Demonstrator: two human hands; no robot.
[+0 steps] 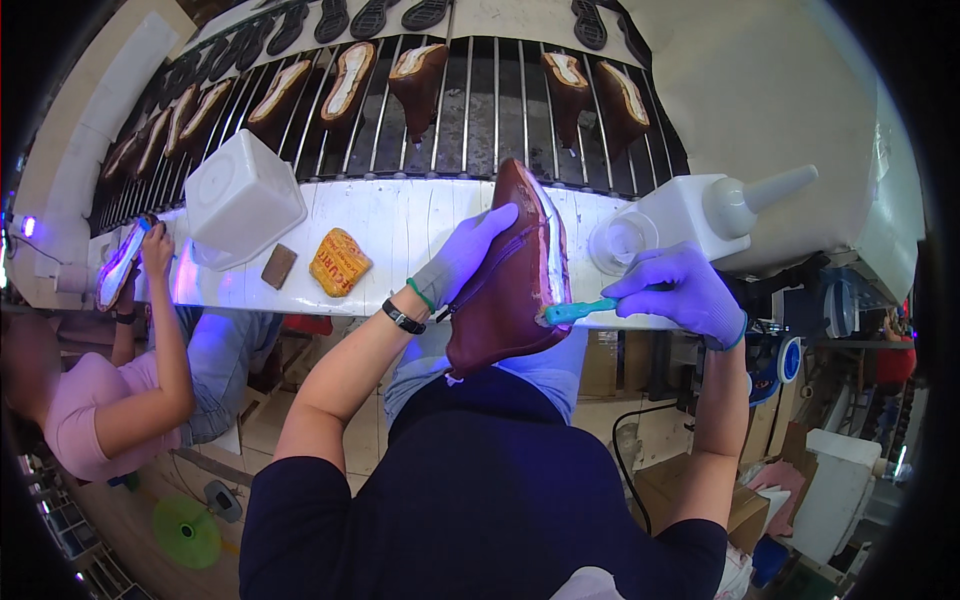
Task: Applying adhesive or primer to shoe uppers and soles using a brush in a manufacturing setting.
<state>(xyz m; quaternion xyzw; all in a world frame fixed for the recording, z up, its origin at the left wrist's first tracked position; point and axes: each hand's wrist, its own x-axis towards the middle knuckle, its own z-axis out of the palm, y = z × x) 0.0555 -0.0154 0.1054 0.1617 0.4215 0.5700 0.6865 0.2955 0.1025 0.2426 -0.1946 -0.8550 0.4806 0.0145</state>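
A brown leather boot (500, 318), without an outsole, is held tilted over the near edge of the white bench, its pale sole side turned to the right. My left hand (465, 255), in a light glove with a green cuff, grips it around the foot part. In my gloved right hand (680, 288) is a teal-handled brush (582, 311), its tip against the boot's sole edge near the heel. Just beyond that hand, a small translucent cup (630, 240) sits beside a white squeeze bottle (695, 215) with a long nozzle.
Several brown boots (420, 80) lie sole up on a metal roller rack (480, 120), with black outsoles (370, 18) behind. A white plastic container (240, 195), brown block (279, 267) and yellow packet (340, 262) rest on the bench (420, 205). At left a co-worker (130, 400) handles a shoe piece.
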